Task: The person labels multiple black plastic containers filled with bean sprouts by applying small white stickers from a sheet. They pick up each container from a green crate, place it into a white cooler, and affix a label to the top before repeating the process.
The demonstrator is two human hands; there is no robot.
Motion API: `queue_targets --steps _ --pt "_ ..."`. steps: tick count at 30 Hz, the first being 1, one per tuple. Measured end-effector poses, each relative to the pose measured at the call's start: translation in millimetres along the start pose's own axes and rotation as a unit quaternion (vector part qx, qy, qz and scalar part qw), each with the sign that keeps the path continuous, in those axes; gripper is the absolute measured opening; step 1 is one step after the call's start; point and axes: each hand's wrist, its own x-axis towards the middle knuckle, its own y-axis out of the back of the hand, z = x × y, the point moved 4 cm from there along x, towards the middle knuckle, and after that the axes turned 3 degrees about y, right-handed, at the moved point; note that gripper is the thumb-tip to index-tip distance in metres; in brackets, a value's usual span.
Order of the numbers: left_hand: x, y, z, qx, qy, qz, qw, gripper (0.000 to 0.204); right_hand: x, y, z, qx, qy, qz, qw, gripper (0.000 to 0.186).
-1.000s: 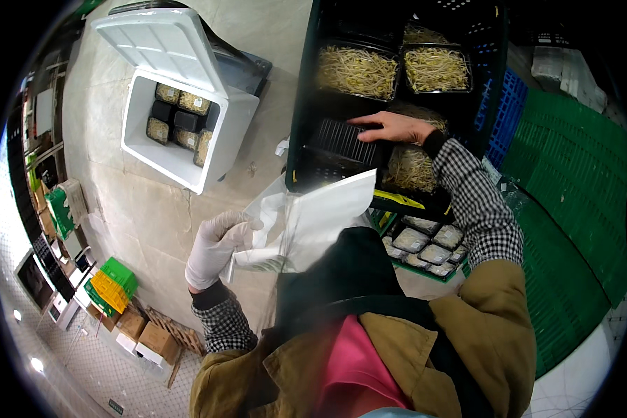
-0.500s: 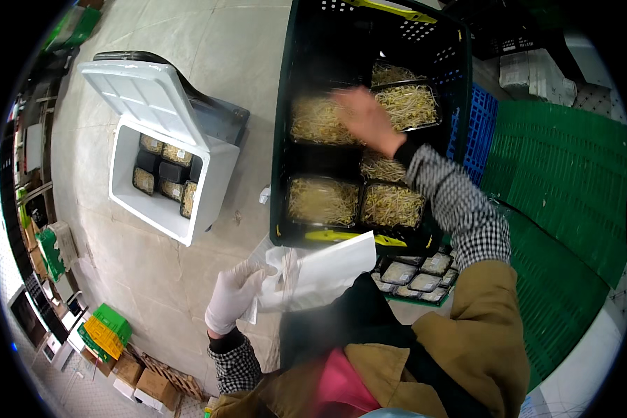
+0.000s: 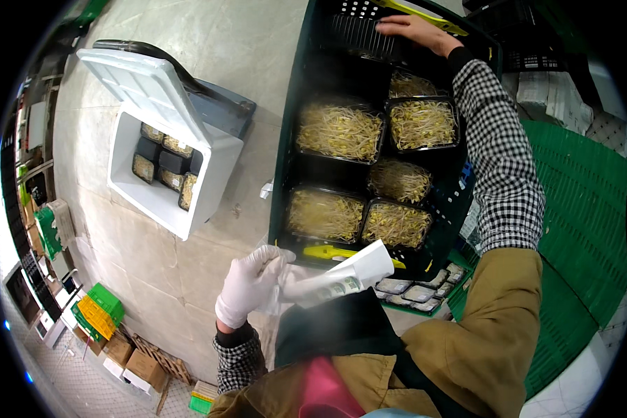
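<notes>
My left hand [image 3: 251, 285], in a white glove, is closed on one end of a curled white sheet [image 3: 359, 275] with small green marks. Crumpled clear film shows beside the fingers; I cannot tell whether it is part of the sheet. The bare right hand [image 3: 416, 33] reaches to the far end of a dark green crate [image 3: 280, 174], fingers stretched out, by a dark tray [image 3: 362, 35] whose contents are unclear. Inside the crate are several black trays of bean sprouts, among them a large tray [image 3: 341, 132] and one to its right [image 3: 423, 124].
Left of the crate stands a white foam box [image 3: 219, 181], its lid [image 3: 136, 80] raised, with several small packs inside. A bin-like grey container [image 3: 223, 111] is behind it. More packs [image 3: 421, 292] lie below the crate. Green slatted panels [image 3: 571, 202] are at right.
My right hand has moved from above the sprout trays to the crate's far end. The white sheet in my left hand has curled and turned. The view has shifted slightly.
</notes>
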Motion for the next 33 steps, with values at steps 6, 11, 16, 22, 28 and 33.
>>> queue_targets --steps 6,11,16,22,28,33 --pt "21.4 -9.0 26.8 0.028 -0.020 -0.025 0.999 0.017 -25.8 -14.0 23.4 0.404 -0.180 0.169 0.881 0.076" --pt "34.3 -3.2 16.4 0.008 -0.025 -0.005 1.000 0.018 -42.1 -71.1 -4.1 -0.189 0.082 0.253 0.945 0.061" --pt "41.8 1.7 21.0 -0.007 -0.045 0.034 0.998 0.018 -41.9 -52.1 49.9 -0.129 0.016 0.234 0.964 0.031" --pt "36.8 6.1 15.6 0.001 -0.087 0.079 0.993 0.020 -88.2 -75.0 -108.0 0.078 0.092 0.203 0.972 0.038" --pt "20.0 -10.0 45.5 0.001 -0.172 0.053 0.984 0.021 -271.6 -112.8 -263.6 0.352 -0.009 -0.018 0.936 0.027" --pt "-8.4 -14.2 41.7 -0.084 -0.165 0.045 0.982 0.033 -459.7 -121.9 -173.2 0.438 -0.169 0.431 0.771 0.020"
